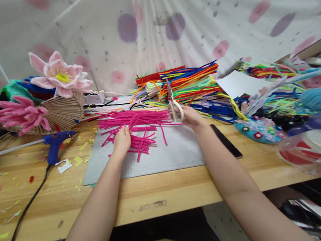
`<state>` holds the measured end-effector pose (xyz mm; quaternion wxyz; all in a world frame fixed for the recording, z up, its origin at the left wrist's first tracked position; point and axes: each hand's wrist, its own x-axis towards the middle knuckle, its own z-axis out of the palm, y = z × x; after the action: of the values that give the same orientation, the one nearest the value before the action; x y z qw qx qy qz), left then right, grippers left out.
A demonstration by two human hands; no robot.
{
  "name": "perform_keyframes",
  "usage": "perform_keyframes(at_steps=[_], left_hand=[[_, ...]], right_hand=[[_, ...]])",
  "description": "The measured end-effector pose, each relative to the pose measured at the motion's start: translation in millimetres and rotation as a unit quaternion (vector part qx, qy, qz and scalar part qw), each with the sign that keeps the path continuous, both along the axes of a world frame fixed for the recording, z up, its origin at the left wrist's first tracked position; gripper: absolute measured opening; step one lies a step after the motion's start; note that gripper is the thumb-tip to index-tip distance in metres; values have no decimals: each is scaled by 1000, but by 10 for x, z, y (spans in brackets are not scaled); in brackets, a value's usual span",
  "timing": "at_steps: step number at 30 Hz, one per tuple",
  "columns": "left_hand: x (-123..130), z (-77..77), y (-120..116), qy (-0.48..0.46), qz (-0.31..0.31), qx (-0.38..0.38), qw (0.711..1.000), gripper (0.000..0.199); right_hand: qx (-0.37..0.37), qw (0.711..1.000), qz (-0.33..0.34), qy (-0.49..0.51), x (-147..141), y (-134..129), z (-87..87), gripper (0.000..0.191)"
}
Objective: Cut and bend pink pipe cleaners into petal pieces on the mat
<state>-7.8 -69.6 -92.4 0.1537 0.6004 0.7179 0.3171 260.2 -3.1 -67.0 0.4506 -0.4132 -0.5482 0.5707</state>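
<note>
Between the fingers of my left hand is a magenta pipe cleaner, bent into a loop that stands up from the fingertips. Scissors with white handles are gripped by my right hand, blades pointing up and away from me. A pile of straight magenta pipe cleaners lies behind and under my left hand, and shorter pieces are scattered just right of it. All of these rest on a grey cutting mat.
A blue glue gun lies at left, below pink fuzzy flowers and a woven fan. Colourful pipe cleaner bundles fill the back. To the right are a black phone, a decorated blue piece and a clear tub.
</note>
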Motion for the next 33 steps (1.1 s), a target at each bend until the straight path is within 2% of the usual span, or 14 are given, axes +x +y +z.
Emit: perform_keyframes(at_steps=[2,4,8,11,20,25,33], left_hand=[[-21,-2,6,-8,11,10,1000,38],[-42,-6,15,-14,18,15,1000,38],[-61,-16,28,-22,29,14,999,39],[-37,-20,16,-13,29,17,999,38],[178,13,-75,27,-69,9,997,34],[217,3,-80,34,-87,-3,996,32],[218,-39,-55,59,-96,-3,994,30]], right_hand=[[-73,988,69,116,-342,-71,-85,31],[-140,965,130,177,-593,-150,-161,45],[-254,899,309,180,-779,-290,-264,76],[-293,865,372,168,-791,-345,-311,85],[-272,871,334,237,-736,-324,-317,85],[-269,871,326,250,-707,-315,-315,88],[-261,892,281,241,-720,-305,-306,81]])
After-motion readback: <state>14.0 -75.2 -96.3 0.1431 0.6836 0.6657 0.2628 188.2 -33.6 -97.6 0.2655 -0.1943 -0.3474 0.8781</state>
